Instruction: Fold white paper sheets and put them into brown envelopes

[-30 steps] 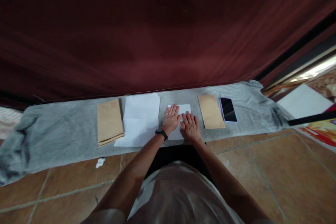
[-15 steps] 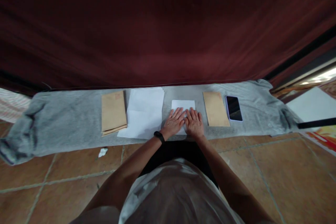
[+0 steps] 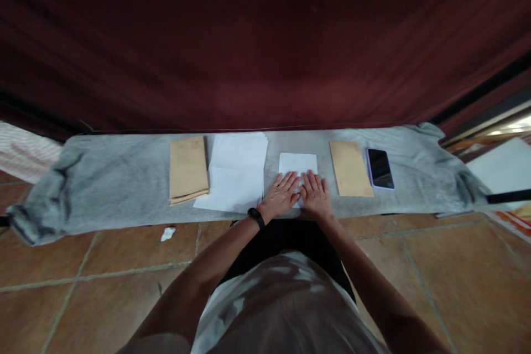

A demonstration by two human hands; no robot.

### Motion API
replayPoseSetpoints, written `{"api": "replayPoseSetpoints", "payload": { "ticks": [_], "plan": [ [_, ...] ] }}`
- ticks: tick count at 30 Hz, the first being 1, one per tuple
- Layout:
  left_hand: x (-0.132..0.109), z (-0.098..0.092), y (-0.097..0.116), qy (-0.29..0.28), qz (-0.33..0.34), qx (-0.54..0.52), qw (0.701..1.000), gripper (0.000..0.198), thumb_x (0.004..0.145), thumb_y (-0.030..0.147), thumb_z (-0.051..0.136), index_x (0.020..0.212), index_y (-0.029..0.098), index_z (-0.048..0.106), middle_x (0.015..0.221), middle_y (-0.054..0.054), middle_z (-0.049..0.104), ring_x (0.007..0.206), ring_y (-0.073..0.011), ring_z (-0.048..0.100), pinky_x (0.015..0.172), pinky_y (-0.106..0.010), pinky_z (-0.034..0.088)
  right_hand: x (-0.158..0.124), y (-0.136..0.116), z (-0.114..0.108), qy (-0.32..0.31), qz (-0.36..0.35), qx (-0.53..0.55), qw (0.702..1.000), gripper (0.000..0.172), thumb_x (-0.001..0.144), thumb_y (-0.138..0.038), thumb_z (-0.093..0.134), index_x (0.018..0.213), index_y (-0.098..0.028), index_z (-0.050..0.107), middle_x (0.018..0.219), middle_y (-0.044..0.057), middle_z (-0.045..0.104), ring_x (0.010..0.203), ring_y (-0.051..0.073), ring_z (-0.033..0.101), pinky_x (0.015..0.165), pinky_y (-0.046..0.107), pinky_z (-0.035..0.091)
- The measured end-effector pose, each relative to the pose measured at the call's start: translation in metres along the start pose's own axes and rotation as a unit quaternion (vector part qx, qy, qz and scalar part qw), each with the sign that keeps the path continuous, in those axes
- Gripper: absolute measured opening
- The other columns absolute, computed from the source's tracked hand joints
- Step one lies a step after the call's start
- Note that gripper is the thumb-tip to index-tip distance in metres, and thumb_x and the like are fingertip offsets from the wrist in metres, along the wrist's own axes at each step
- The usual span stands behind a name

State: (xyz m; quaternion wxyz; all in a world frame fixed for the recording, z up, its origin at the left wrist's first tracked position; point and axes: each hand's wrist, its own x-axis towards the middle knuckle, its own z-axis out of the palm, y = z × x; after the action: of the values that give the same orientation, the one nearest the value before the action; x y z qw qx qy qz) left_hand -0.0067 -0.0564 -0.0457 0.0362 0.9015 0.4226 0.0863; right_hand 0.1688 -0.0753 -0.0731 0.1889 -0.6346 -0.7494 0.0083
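A small folded sheet of white paper lies on the grey cloth in front of me, its lower part mostly covered by my hands. My left hand rests flat on its left side, fingers stretched out. Beside it, my right hand lies flat on the right side, fingers also extended; the two thumbs are close together. To the left is a stack of larger white sheets, and farther left a pile of brown envelopes. A single brown envelope lies right of my hands.
A phone with a pale purple edge lies right of the single envelope. Grey cloth covers the narrow surface, and a dark red curtain hangs behind it. A white scrap is on the tiled floor.
Both hands have slid slightly toward me on the folded paper, so more of its upper part shows. The whole view has shifted a little, moving everything rightward in the picture.
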Motion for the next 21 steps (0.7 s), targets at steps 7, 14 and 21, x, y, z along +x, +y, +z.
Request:
{"api": "replayPoseSetpoints", "payload": {
  "ticks": [7, 14, 21],
  "plan": [
    [0.000, -0.001, 0.000, 0.004, 0.007, 0.002, 1.000, 0.058, 0.103, 0.040, 0.034, 0.155, 0.016, 0.033, 0.163, -0.011, 0.033, 0.154, -0.0236, 0.023, 0.126, -0.048, 0.016, -0.024, 0.004, -0.009, 0.000, -0.014, -0.022, 1.000, 0.053, 0.104, -0.038, 0.037, 0.152, -0.017, 0.043, 0.158, 0.014, 0.041, 0.145, 0.031, 0.039, 0.120, 0.054, 0.021],
    [-0.001, -0.001, -0.002, 0.007, 0.002, -0.001, 1.000, 0.057, 0.103, 0.040, 0.034, 0.155, 0.016, 0.035, 0.163, -0.011, 0.032, 0.153, -0.0235, 0.025, 0.126, -0.048, 0.018, -0.033, 0.006, -0.014, 0.002, -0.006, -0.036, 0.999, 0.054, 0.105, -0.038, 0.036, 0.154, -0.014, 0.040, 0.158, 0.014, 0.042, 0.145, 0.030, 0.039, 0.120, 0.051, 0.022],
    [0.000, -0.001, -0.002, 0.013, 0.000, 0.000, 1.000, 0.056, 0.103, 0.040, 0.034, 0.154, 0.017, 0.036, 0.163, -0.010, 0.033, 0.153, -0.0238, 0.026, 0.126, -0.049, 0.019, -0.020, 0.000, -0.019, -0.006, -0.006, -0.023, 1.000, 0.054, 0.104, -0.034, 0.036, 0.152, -0.010, 0.041, 0.156, 0.016, 0.044, 0.144, 0.030, 0.039, 0.120, 0.050, 0.024]
  ]
}}
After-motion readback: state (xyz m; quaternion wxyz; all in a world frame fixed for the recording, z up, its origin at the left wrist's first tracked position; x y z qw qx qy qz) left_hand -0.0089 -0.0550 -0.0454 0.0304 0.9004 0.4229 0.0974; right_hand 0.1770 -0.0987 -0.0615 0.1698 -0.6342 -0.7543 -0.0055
